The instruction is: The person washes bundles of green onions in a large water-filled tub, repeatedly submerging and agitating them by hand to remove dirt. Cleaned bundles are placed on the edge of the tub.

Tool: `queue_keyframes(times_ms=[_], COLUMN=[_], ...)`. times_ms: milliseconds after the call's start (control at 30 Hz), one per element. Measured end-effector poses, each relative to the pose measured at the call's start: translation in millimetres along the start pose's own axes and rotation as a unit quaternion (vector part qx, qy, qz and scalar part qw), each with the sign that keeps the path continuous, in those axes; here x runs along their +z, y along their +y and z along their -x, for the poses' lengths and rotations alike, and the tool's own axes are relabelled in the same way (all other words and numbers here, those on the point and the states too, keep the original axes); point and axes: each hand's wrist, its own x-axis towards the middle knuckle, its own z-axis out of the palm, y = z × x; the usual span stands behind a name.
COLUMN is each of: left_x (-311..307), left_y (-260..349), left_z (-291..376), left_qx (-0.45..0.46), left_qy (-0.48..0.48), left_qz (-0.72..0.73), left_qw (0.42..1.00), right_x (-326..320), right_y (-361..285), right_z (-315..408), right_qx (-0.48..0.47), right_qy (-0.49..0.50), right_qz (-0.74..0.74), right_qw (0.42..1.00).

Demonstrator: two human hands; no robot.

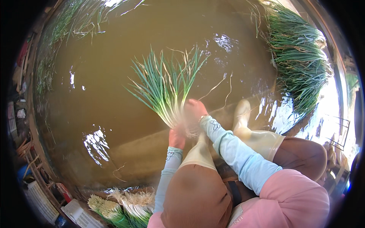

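Note:
A fanned bunch of green onions (168, 91) is held over brown water (108, 74), its leaves pointing away from me and its white ends and roots toward me. My left hand (177, 138) grips the bunch from below, near the bulbs. At the right side of the stems, beside the roots, is my right hand (195, 110); a blurred patch hides its fingers, so its hold on the bunch is unclear. Both forearms wear light blue sleeves. Some dry, thin leaves (214, 88) float just right of the bunch.
A large pile of green onions (299, 57) lies along the right edge. Loose leaves (61, 31) float at the upper left. Tied bunches with roots (134, 202) lie at the lower left, near a plastic crate (42, 176). My legs in pale rubber boots (242, 114) stand in the water.

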Motion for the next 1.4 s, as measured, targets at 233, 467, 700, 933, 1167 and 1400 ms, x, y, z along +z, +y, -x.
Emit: queue_keyframes(times_ms=[233, 467, 700, 933, 1167, 1400], left_x=[9.8, 20.3, 24.1, 14.9, 11.3, -0.3], left_y=[23.7, 29.7, 17.9, 8.4, 5.0, -0.3], left_z=[0.7, 5.6, 11.8, 13.9, 14.3, 16.2], left_qx=[0.029, -0.022, 0.028, 0.056, 0.043, 0.032], left_qy=[0.048, -0.034, 0.019, 0.035, 0.023, 0.036], left_qz=[0.024, 0.094, 0.074, 0.056, 0.028, 0.051], left_qw=[0.998, 0.995, 0.997, 0.996, 0.998, 0.998], right_x=[-40.2, -65.5, -35.2, -66.8, -16.0, -45.6], right_y=[-3.0, -11.7, -0.9, 2.3, 15.1, 53.0], right_z=[44.0, 26.8, -4.0, -16.8, 22.5, -32.8], right_qx=[-0.142, 0.100, 0.185, 0.109, -0.090, 0.091], right_qy=[-0.096, -0.036, 0.139, 0.148, 0.042, 0.216], right_qz=[0.305, -0.114, -0.361, -0.289, 0.223, 0.078], right_qw=[0.937, 0.988, 0.903, 0.940, 0.970, 0.969])
